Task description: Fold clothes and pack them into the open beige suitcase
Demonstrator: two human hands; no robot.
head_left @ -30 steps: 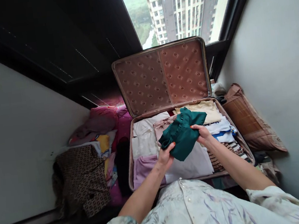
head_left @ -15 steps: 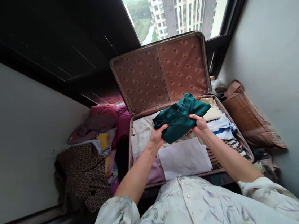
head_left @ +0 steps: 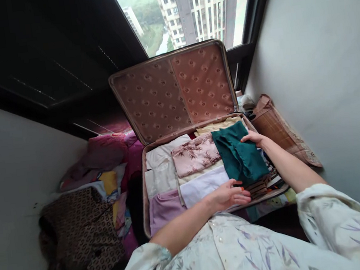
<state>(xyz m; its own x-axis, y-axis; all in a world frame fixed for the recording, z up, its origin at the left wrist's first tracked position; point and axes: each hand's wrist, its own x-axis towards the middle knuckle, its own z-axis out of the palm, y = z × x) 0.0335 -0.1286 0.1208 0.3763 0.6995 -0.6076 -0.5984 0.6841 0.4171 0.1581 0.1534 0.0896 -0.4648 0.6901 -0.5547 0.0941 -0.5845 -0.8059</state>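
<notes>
One open brown suitcase lies on the bed, its patterned lid propped upright against the window. Inside it, one folded dark green fabric garment lies on the right-hand stack of clothes, over a striped piece whose edge shows beneath it. The right hand rests on the garment's far right edge, fingers spread flat and loosely open, pressing on it rather than gripping. The left hand lies at the near edge of the green garment, fingers stretched out and open, fingertips touching the cloth where it meets one folded white piece; it holds nothing. Beside the green garment to the left sits one folded pink floral piece, and further left I count two pale cream folds and one lilac fold at the near corner. Outside the case, left of it, one brown spotted garment is heaped among pink and yellow bedding. One woven brown cushion leans by the right wall
</notes>
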